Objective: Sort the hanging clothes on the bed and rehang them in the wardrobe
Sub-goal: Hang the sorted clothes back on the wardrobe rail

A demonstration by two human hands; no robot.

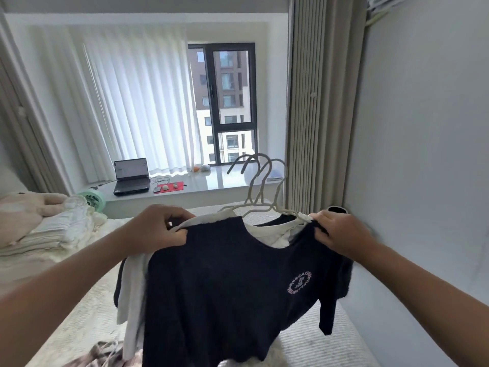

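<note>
At the far left a plush toy (29,207) and a stack of folded pale bedding (53,231) lay on the bed (79,313), with a mint green fan (92,198) behind them. On the window ledge (211,184) stood an open laptop (131,176) and a red mat (169,187), before white sheer curtains (132,107) and a dark-framed window (227,102) showing apartment blocks.

The left hand (161,229) pinched the shoulder of a navy T-shirt (227,292), fingers curled round cloth and hanger end. The shirt hung above the bed, its shoulder line running left to right and its hem downward, in front of a white garment (132,300). Three pale hangers (262,186) rose behind the collar, hooks curving leftward. A pink round logo (299,282) marked the chest; its letters were too small to read. The right hand (341,234) gripped the other shoulder, beside beige drapes (312,102) and a grey wall (423,154).
</note>
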